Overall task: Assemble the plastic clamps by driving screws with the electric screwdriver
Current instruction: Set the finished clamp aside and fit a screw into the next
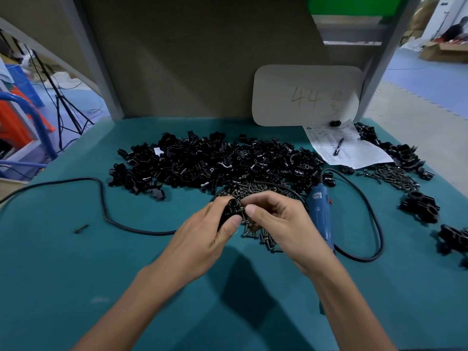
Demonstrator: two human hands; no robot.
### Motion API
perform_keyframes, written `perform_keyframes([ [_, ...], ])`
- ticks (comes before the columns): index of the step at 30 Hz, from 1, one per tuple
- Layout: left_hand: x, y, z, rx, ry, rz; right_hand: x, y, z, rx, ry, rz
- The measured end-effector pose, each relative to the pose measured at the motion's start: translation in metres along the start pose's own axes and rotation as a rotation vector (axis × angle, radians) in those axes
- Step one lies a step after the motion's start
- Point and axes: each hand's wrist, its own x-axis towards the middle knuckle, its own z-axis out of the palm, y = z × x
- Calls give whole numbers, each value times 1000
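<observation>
Two bare hands met over the green table mat, close together and nearly touching. The left hand gripped one black plastic clamp, fingers and thumb wrapped round it, its round boss facing up. The right hand was curled, with thumb and fingers pinching a few dark screws just beside that clamp; their number could not be counted. Under and just beyond both hands lay one loose screw pile, and a second screw heap lay well apart at the right. A single stray screw lay alone at the left. One blue electric screwdriver rested flat on the mat just right of the right hand, untouched, and its one black cable looped across the mat to the left edge. Behind the hands spread one big mound of black clamp parts, far too many to count. At the right sat three separate clusters of black clamps: a far cluster, a middle cluster and a near cluster. One printed sheet lay at the back right with one pen on it, and one white board marked "44" leaned against the back wall.
</observation>
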Motion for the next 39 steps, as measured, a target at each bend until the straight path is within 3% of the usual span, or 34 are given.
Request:
perform_keyframes([
  [9,2,6,-2,94,15,42,-2,-4,1,-346,-105,21],
  [20,3,2,3,87,7,70,2,-13,-17,-543,-278,-71],
  [26,4,4,7,90,21,71,4,-5,-25,-647,-183,-4],
  [29,4,-6,14,96,45,37,4,16,-58,-819,120,89],
  [32,3,-20,32,64,47,-3,-1,46,-85,-1038,326,372],
  [34,2,-28,48,53,19,-36,-2,61,-90,-1039,313,494],
  [39,6,-41,70,100,-18,-46,-1,68,-104,-842,367,527],
])
